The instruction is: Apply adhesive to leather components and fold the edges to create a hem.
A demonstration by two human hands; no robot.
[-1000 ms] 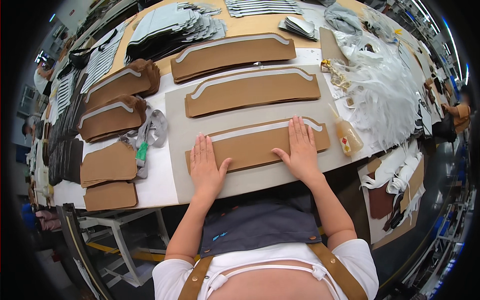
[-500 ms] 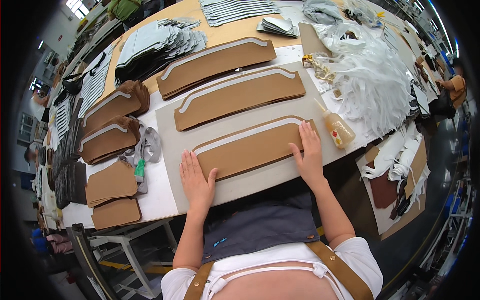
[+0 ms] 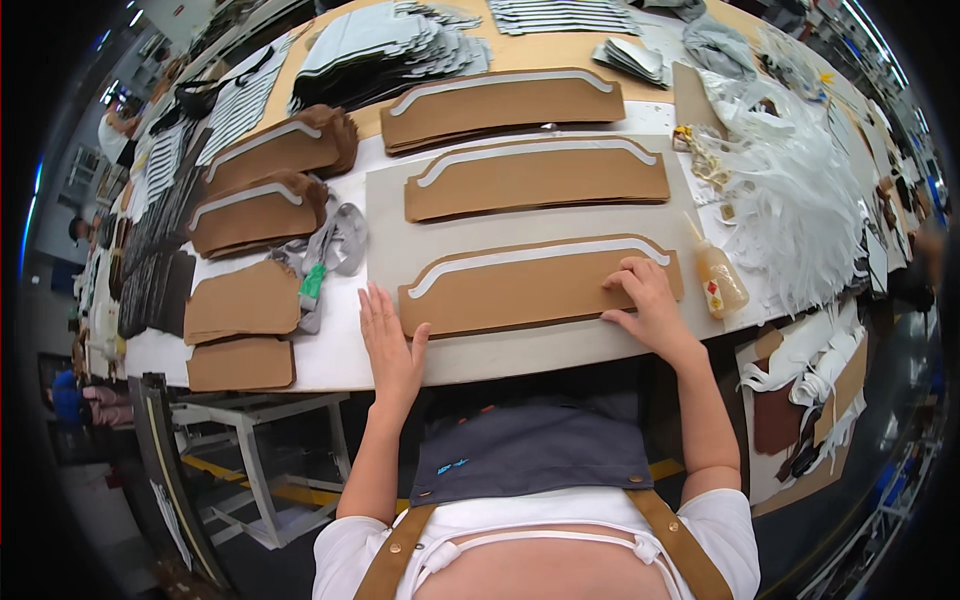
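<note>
A long brown panel [image 3: 520, 295] with a white strip along its curved upper edge lies nearest me, on top of a thin stack of like pieces on a grey board. My left hand [image 3: 392, 350] is flat and open at the stack's left end, fingers pointing away and thumb spread near the front corner. My right hand [image 3: 645, 305] rests over the right part of the panel. Its fingers are bent with tips on the panel's face, and the thumb is apart from them by the front edge. Neither hand grips anything visible.
Two more stacks of strip-edged brown panels [image 3: 540, 185] lie beyond. Smaller brown stacks [image 3: 255, 215] and a grey strap bundle [image 3: 340, 240] are at left. A glue bottle [image 3: 720, 280] and a heap of white strips [image 3: 795, 190] stand right. Grey sheets [image 3: 380, 50] lie at the back.
My right hand has gone from flat along the panel's right end to bent fingers on its face. The left hand stays spread at the left end. The whole view has shifted.
</note>
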